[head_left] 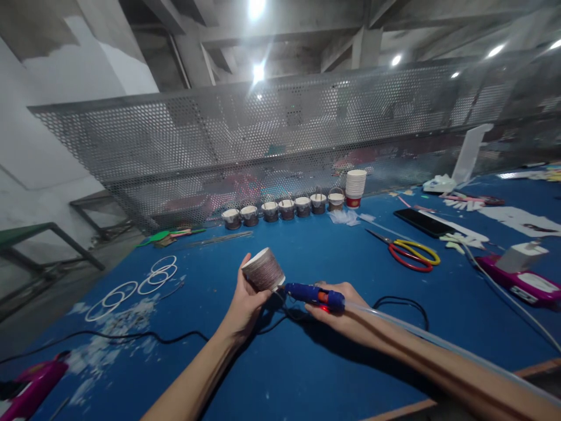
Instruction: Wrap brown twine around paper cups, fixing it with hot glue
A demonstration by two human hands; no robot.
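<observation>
Tilted in my left hand (246,304) is a paper cup (263,270) wrapped in brownish-grey cord, its pale rim facing up and left. My fingers close round its side and base. My right hand (335,310) grips a blue hot glue gun (313,294) with an orange part and a glowing red light. The gun's nozzle points left and meets or nearly meets the cup's lower right edge; exact contact is hard to tell. From the gun's back end a long clear glue stick (394,323) runs along my right forearm.
Several wrapped cups (286,209) line the back beside stacked paper cups (355,186). Scissors (412,254) and a black phone (423,223) lie right. White rings (131,292) lie left. Black cable (144,335) crosses the blue table; magenta power strips (519,279) sit at both sides.
</observation>
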